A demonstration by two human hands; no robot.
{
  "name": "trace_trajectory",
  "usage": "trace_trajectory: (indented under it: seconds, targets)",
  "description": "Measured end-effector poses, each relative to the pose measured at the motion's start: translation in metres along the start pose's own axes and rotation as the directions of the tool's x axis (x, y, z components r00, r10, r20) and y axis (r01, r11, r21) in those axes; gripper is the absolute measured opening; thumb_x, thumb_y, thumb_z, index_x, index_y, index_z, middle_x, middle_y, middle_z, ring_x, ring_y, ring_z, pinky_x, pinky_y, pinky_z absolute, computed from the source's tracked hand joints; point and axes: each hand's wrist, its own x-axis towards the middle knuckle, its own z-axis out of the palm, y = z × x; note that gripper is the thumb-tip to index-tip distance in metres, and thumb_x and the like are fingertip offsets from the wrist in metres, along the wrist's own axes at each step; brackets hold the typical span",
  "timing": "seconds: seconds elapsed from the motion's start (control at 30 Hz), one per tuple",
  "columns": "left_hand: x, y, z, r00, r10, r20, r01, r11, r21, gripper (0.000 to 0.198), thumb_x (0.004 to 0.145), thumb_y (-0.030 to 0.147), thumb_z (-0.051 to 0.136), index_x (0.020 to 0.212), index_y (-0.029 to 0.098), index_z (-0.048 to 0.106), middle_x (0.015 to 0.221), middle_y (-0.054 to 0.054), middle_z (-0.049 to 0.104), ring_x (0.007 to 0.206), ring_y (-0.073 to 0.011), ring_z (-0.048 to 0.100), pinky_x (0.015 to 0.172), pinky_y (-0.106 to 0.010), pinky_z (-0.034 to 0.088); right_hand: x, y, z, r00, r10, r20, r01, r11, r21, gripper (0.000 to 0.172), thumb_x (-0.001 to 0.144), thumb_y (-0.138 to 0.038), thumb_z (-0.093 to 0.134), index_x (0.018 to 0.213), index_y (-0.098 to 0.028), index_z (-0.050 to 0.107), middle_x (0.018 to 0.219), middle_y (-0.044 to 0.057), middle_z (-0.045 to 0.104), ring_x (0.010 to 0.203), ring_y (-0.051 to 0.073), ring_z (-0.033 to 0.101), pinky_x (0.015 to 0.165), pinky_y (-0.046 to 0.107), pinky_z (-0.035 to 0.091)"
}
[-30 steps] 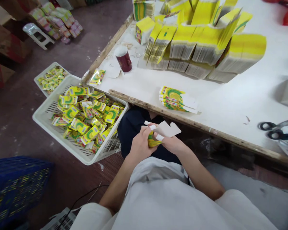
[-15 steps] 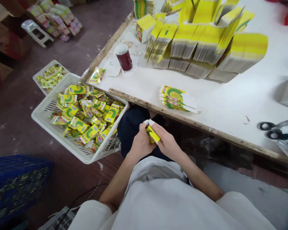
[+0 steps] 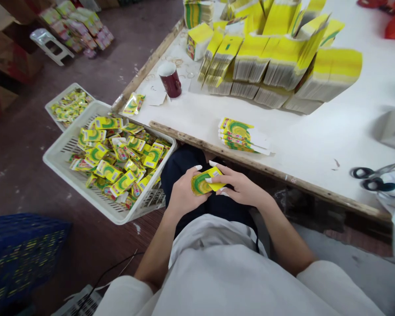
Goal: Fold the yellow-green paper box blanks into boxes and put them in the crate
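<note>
Small box: yellow and green, gripped above the lap, short of the counter's (image 3: 303,136) near edge; the small box (image 3: 200,184) is shared by two hands.
Left hand: the box's left end is grasped by the left hand (image 3: 185,193).
Right hand: the box's right end is pinched in the fingers of the right hand (image 3: 238,186).
Counter: flat cartons (image 3: 237,131) are fanned near the edge; tall carton stacks (image 3: 279,57) are lined up beyond, with a dark red mug (image 3: 170,81) set to their left.
Far right: scissors (image 3: 378,180) are laid down.
Left: a white basket (image 3: 54,162) is heaped with yellow boxes (image 3: 108,171).
</note>
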Motion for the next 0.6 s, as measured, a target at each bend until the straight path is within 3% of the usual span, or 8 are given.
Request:
trace_trajectory:
  seconds: [0.13, 0.23, 0.3, 0.37, 0.43, 0.5, 0.53, 0.6]
  targets:
    - [0.004, 0.006, 0.004, 0.998, 0.011, -0.068, -0.010, 1.000, 0.028, 0.068, 0.068, 0.036, 0.084, 0.127, 0.022, 0.055, 0.109, -0.010, 0.073, 0.098, -0.0272, 0.072, 0.087, -0.038, 0.056, 0.003, 0.000, 0.004, 0.999, 0.004, -0.045, -0.003, 1.000, 0.022, 0.033, 0.092, -0.019, 0.059, 0.125, -0.020, 0.058, 0.159, 0.020, 0.034, 0.149, 0.031, 0.034, 0.115, 0.053, 0.039]
    - [0.003, 0.006, 0.009, 0.996, -0.021, -0.083, 0.019, 0.999, -0.028, 0.068, 0.066, 0.036, 0.085, 0.127, 0.022, 0.057, 0.110, -0.010, 0.073, 0.100, -0.0268, 0.071, 0.090, -0.038, 0.055, 0.005, -0.003, 0.020, 0.992, 0.028, -0.123, -0.021, 0.998, 0.058, 0.057, 0.091, -0.026, 0.061, 0.142, -0.019, 0.038, 0.159, 0.023, 0.030, 0.150, 0.032, 0.030, 0.118, 0.056, 0.035]
    - [0.002, 0.001, 0.009, 0.992, -0.080, -0.098, 0.063, 0.984, -0.168, 0.072, 0.063, 0.036, 0.088, 0.127, 0.023, 0.058, 0.111, -0.009, 0.073, 0.099, -0.0255, 0.071, 0.091, -0.037, 0.055, 0.008, -0.003, 0.023, 0.986, 0.039, -0.165, -0.024, 0.995, 0.094, 0.074, 0.088, -0.034, 0.067, 0.149, -0.021, 0.026, 0.157, 0.022, 0.035, 0.146, 0.033, 0.038, 0.117, 0.054, 0.037]
    - [0.003, -0.007, 0.004, 0.950, -0.180, -0.255, 0.064, 0.912, -0.406, 0.076, 0.062, 0.042, 0.089, 0.128, 0.024, 0.056, 0.116, -0.009, 0.071, 0.101, -0.0242, 0.071, 0.090, -0.035, 0.056, 0.012, 0.003, 0.014, 0.960, 0.088, -0.266, -0.066, 0.994, 0.093, 0.075, 0.086, -0.040, 0.069, 0.148, -0.021, 0.030, 0.146, 0.019, 0.047, 0.134, 0.031, 0.052, 0.109, 0.049, 0.047]
    - [0.007, -0.016, -0.004, 0.810, -0.351, -0.469, -0.041, 0.765, -0.643, 0.070, 0.070, 0.060, 0.080, 0.126, 0.026, 0.056, 0.125, -0.010, 0.067, 0.110, -0.0241, 0.068, 0.093, -0.035, 0.056, 0.017, 0.017, -0.006, 0.869, 0.176, -0.463, -0.194, 0.981, 0.008, 0.054, 0.089, -0.041, 0.065, 0.136, -0.022, 0.045, 0.129, 0.015, 0.059, 0.117, 0.028, 0.061, 0.098, 0.046, 0.054]
    - [0.010, -0.025, -0.012, 0.666, -0.549, -0.506, -0.128, 0.583, -0.802, 0.064, 0.078, 0.076, 0.060, 0.117, 0.026, 0.059, 0.134, -0.011, 0.062, 0.122, -0.0248, 0.063, 0.099, -0.037, 0.054, 0.024, 0.036, -0.030, 0.703, 0.222, -0.675, -0.405, 0.906, -0.123, 0.032, 0.090, -0.035, 0.059, 0.118, -0.021, 0.056, 0.114, 0.013, 0.062, 0.107, 0.029, 0.061, 0.094, 0.048, 0.053]
    - [0.011, -0.028, -0.013, 0.638, -0.625, -0.449, -0.119, 0.496, -0.860, 0.063, 0.081, 0.079, 0.052, 0.113, 0.025, 0.060, 0.137, -0.013, 0.060, 0.126, -0.0251, 0.060, 0.102, -0.038, 0.053, 0.027, 0.047, -0.040, 0.636, 0.240, -0.734, -0.511, 0.843, -0.167, 0.028, 0.089, -0.032, 0.059, 0.113, -0.020, 0.058, 0.113, 0.014, 0.062, 0.107, 0.030, 0.059, 0.095, 0.050, 0.051]
    - [0.011, -0.029, -0.009, 0.656, -0.706, -0.266, -0.002, 0.350, -0.937, 0.057, 0.084, 0.073, 0.053, 0.110, 0.023, 0.060, 0.137, -0.016, 0.060, 0.126, -0.0255, 0.060, 0.103, -0.040, 0.052, 0.033, 0.066, -0.055, 0.564, 0.286, -0.775, -0.672, 0.704, -0.230, 0.026, 0.083, -0.028, 0.064, 0.106, -0.017, 0.059, 0.113, 0.018, 0.059, 0.109, 0.034, 0.055, 0.097, 0.055, 0.047]
